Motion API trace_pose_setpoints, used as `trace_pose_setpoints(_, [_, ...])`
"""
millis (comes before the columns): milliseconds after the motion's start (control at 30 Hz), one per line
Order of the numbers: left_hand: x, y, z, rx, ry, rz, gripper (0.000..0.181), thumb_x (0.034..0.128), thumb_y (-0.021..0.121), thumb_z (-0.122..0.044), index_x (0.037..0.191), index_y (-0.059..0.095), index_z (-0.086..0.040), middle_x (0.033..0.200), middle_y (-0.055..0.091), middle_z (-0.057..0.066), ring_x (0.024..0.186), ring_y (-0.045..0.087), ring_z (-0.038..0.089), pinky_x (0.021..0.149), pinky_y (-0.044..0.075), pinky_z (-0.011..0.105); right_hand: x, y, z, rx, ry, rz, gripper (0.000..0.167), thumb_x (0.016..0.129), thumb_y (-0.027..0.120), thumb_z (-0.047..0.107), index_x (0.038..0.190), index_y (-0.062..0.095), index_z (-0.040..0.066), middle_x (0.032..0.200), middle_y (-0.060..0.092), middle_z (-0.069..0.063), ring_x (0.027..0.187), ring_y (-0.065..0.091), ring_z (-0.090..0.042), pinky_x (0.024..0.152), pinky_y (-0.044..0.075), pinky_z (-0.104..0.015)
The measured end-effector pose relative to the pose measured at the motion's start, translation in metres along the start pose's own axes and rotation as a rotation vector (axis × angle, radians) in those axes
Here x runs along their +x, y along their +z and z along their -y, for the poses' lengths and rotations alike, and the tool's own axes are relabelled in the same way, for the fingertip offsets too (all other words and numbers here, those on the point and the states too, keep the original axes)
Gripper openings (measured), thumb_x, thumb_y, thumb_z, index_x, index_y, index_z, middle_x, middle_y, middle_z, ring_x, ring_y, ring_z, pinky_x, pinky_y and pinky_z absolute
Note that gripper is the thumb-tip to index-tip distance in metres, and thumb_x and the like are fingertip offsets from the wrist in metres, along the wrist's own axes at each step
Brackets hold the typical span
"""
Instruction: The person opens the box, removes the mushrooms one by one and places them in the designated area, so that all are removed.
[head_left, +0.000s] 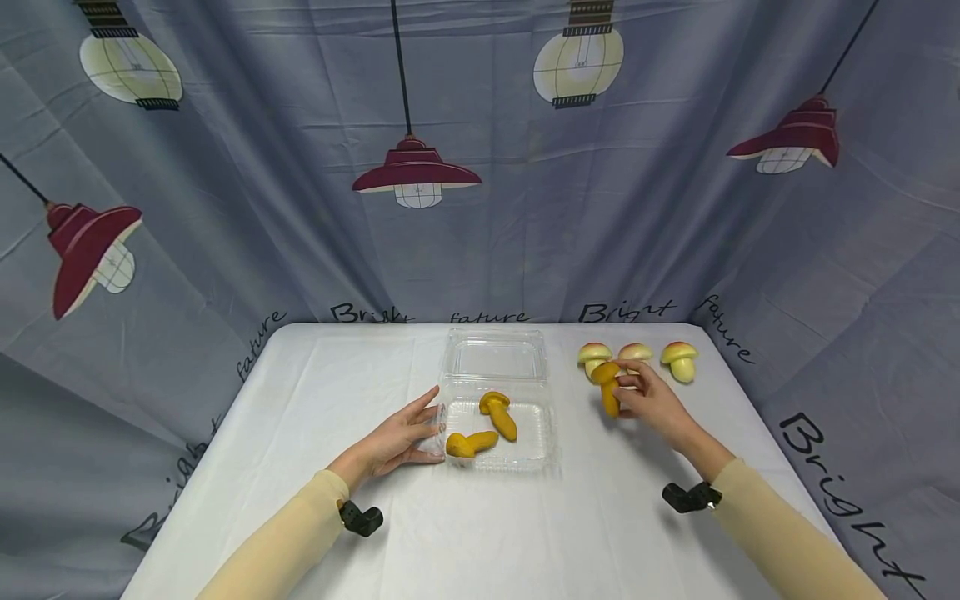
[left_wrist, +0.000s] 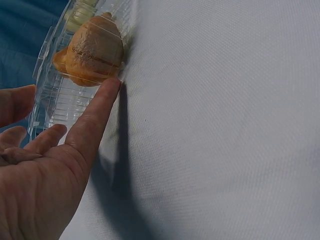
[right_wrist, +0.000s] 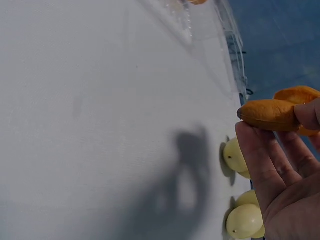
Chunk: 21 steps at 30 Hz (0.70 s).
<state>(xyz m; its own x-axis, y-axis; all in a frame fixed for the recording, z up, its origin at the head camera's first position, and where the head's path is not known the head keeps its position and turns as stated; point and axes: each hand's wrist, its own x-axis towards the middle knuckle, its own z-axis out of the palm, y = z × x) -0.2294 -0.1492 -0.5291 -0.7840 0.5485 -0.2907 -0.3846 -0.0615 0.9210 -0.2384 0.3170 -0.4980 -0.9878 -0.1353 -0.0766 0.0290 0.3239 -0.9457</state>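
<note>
Head view puts your right hand [head_left: 654,407] at the right of the white worktop [head_left: 487,533], with a mustard mushroom [head_left: 608,387] pinched between thumb and fingers. Right wrist view shows the grip on it clearly, the stem end sticking out past your fingertips. Its shadow on the cloth suggests you have it lifted. Your left hand [head_left: 401,435] grips nothing: its fingers are loosely spread along the left side of the clear box [head_left: 534,433], and in the left wrist view one fingertip meets the wall low down, as if to steady it.

The lid [head_left: 495,357] of that box is folded back flat, away from you. Inside lie two more mustard mushrooms, well short of filling it: the near one [head_left: 471,444] sits on its side in the near left corner, and the far one [head_left: 499,417] lies near the middle, its stem angled towards you. Bare floor shows along the right.

Beyond your right hand stand three pale, reddish-capped mushrooms [head_left: 680,363] outside the box, the middle one partly hidden.

You seem to be midway through loading; the next move likely calls for carrying the held piece left, clear of the rim, and lowering it into that bare right side.
</note>
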Motion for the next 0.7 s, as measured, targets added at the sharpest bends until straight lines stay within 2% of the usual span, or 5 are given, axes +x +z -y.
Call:
trace_pose_setpoints(267, [0.000,0.000,0.000,-0.001,-0.004,-0.010,0.076,0.1070,0.049,-0.002,0.167,0.012,-0.030,0.170,0.000,0.019,0.141,0.039,0.048,0.095,0.057,0.054,-0.002,0.004,-0.005,0.022,0.037,0.005,0.063,0.104,0.061,0.013,0.156,0.029,0.001,0.135,0.050,-0.031,0.111,0.062,-0.029,0.083,0.063,-0.047])
trace_pose_setpoints(533, [0.000,0.000,0.000,-0.003,-0.003,-0.007,0.076,0.1069,0.048,-0.001,0.167,0.011,-0.029,0.170,0.000,0.019,0.141,0.038,0.048,0.095,0.056,0.054,-0.004,0.009,-0.013,0.044,0.074,0.012,0.060,0.103,0.061,0.012,0.154,0.031,0.000,0.129,0.054,-0.029,0.098,0.065,-0.020,0.079,0.063,-0.039])
trace_pose_setpoints(700, [0.000,-0.001,0.001,-0.003,-0.005,-0.008,0.076,0.1067,0.049,-0.001,0.167,0.012,-0.030,0.170,0.001,0.019,0.140,0.041,0.048,0.095,0.056,0.054,-0.005,0.012,-0.017,0.058,0.102,0.016,0.060,0.103,0.061,0.012,0.153,0.031,-0.002,0.128,0.054,-0.028,0.098,0.064,-0.020,0.078,0.063,-0.039])
